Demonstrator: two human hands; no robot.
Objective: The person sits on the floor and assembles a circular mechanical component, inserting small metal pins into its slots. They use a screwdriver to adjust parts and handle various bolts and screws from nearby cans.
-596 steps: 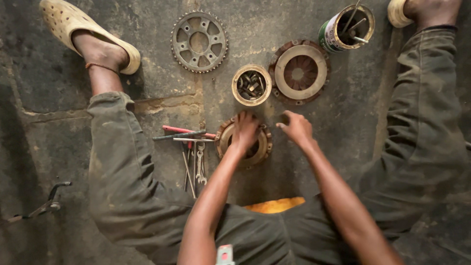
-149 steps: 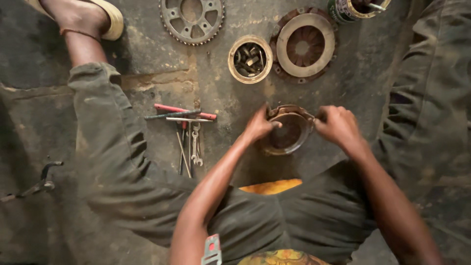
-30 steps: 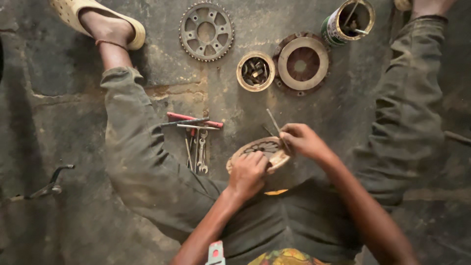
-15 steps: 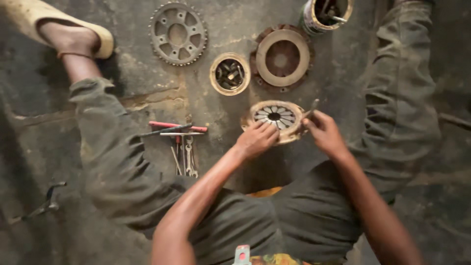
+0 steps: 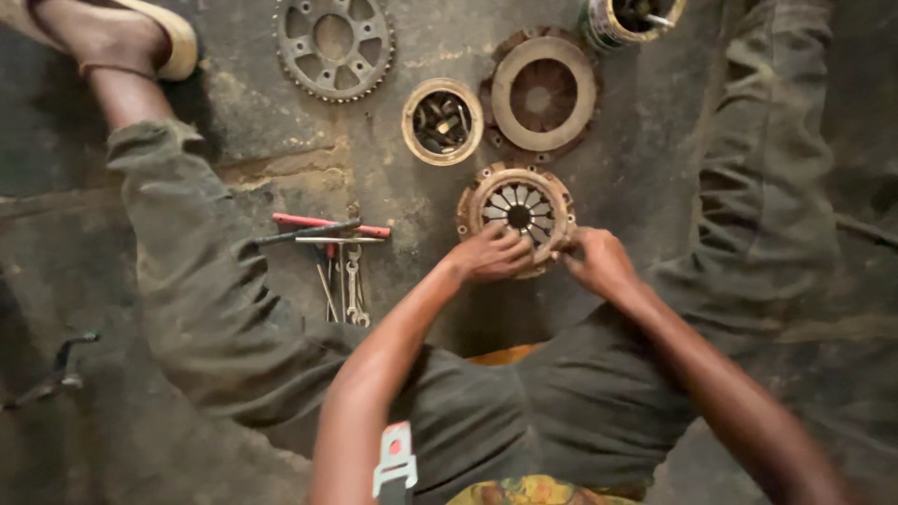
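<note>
The person sits on the concrete floor (image 5: 655,187) with legs spread, and both hands meet at the near edge of a round clutch plate (image 5: 517,213) lying flat between the knees. The left hand (image 5: 491,254) curls over its lower left rim, and the right hand (image 5: 597,262) pinches the lower right rim; whether a small tool sits in those fingers cannot be told. The work looks like fitting or seating this part, which calls for a steady grip and careful turning. The plate is rusty brown metal with pale radial fingers around a dark hub. To the left lie spanners and a red-handled tool (image 5: 332,229). Farther off stand a shallow tin of small parts (image 5: 441,122), a worn ring-shaped disc (image 5: 543,95), a toothed sprocket (image 5: 334,42) and a can of tools (image 5: 629,19).
</note>
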